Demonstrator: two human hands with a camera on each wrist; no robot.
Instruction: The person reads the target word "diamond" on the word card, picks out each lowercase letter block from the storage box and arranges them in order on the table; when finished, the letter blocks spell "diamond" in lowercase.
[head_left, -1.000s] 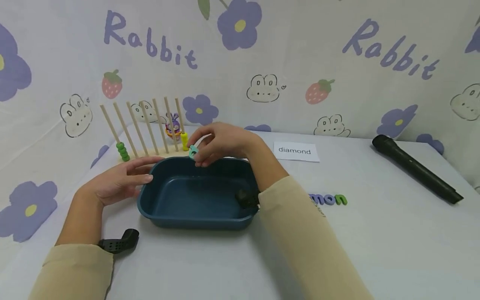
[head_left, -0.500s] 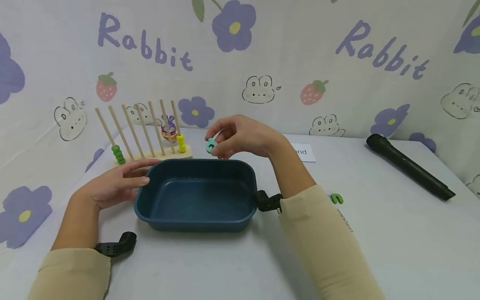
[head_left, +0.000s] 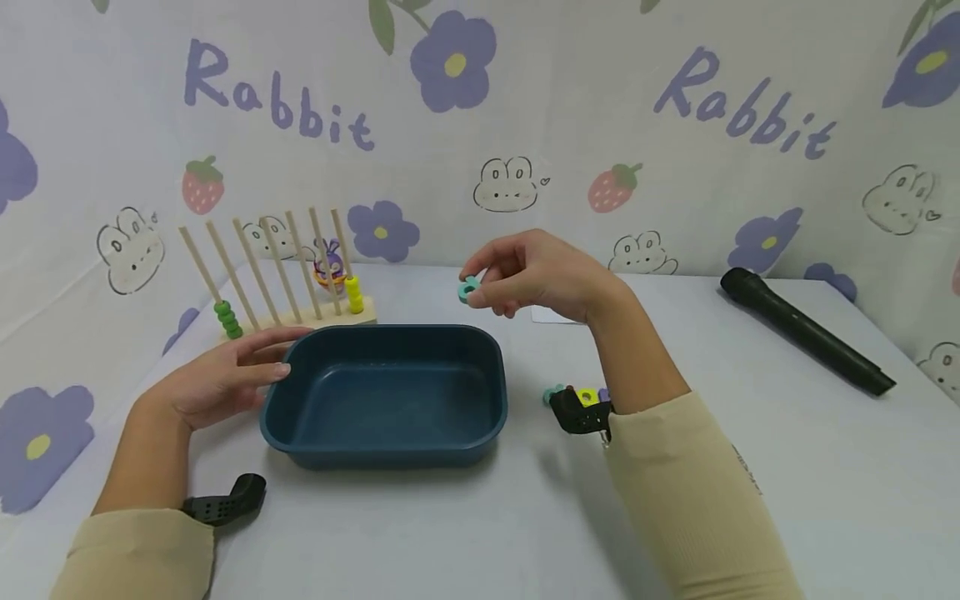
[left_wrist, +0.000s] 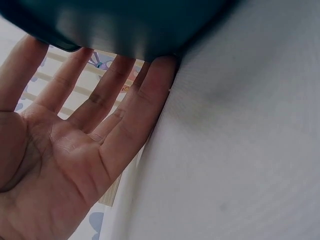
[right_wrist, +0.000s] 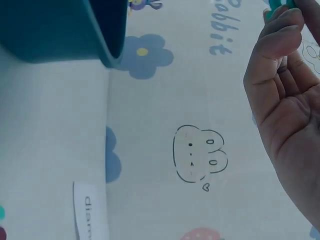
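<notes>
In the head view, my right hand (head_left: 536,275) is raised beyond the right end of a dark blue plastic basin (head_left: 375,457). Its thumb and fingers pinch a small teal toy letter (head_left: 468,289), partly covered by the fingertips. The right wrist view catches only the teal edge of that letter (right_wrist: 280,6) at the top right. My left hand (head_left: 217,379) is at the basin's left end, thumb at the rim. Seen from the left wrist, its fairly straight fingers (left_wrist: 125,120) touch the basin's outer wall (left_wrist: 125,30). No letters show inside the basin.
Behind the basin stands a wooden peg rack (head_left: 318,315) with green and yellow beads, and a purple rabbit toy (head_left: 328,262). Several coloured letters (head_left: 587,397) lie right of the basin, partly hidden by my right wrist camera. A printed card (right_wrist: 87,215) and black microphone (head_left: 806,331) lie farther off.
My right hand has carried the teal letter rightward, from over the basin's back rim to beyond its right end. My left hand stays at the basin. The view has shifted slightly.
</notes>
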